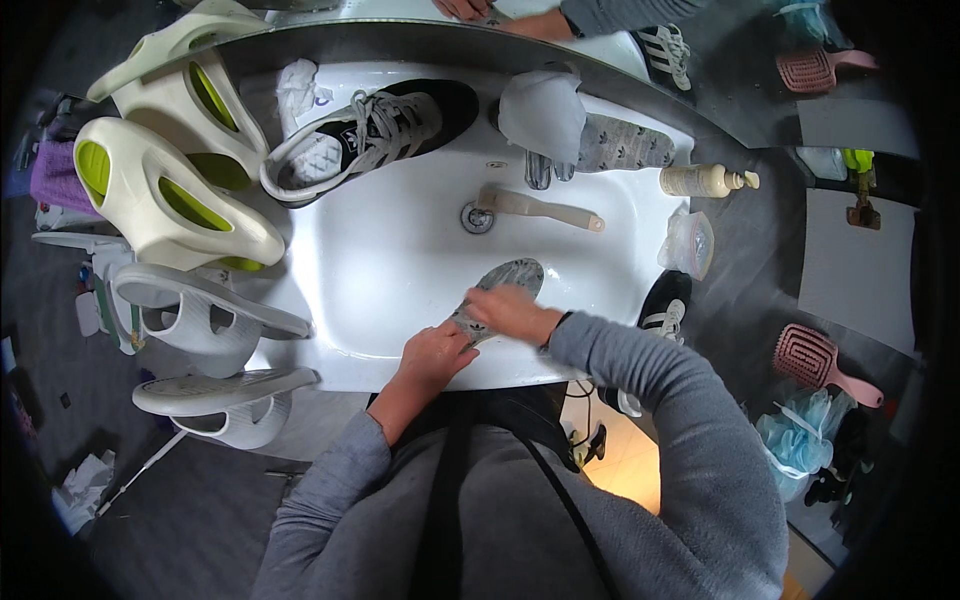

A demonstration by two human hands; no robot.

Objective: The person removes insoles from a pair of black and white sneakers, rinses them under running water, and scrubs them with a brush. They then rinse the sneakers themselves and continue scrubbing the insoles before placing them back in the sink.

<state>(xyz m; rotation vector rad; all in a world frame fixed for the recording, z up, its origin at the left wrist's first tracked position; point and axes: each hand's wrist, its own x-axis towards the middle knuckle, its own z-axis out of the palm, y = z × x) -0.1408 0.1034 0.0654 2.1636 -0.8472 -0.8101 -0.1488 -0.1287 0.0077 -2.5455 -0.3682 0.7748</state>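
A grey shoe insole point(517, 274) with small dark trefoil prints is held aslant over the near side of the white sink point(375, 255). My left hand point(429, 358) grips its lower-left end near the front rim. On the insole's middle lies my right hand point(506, 307), blurred, its fingers curled; whether anything is inside them is hidden. A beige-handled brush point(544, 208) rests in the basin beside the drain point(477, 217). Another patterned insole point(626, 142) sits at the back right, next to the tap point(538, 171), which has a white cover point(541, 111) over it.
A black-and-white Adidas sneaker point(375, 139) lies across the back-left rim; its likely mate point(667, 307) is at the right. Cream clogs point(176, 195) and grey slides point(217, 307) crowd the left. On the right are a pump bottle point(697, 181), a plastic bag point(688, 244) and a pink hairbrush point(814, 360).
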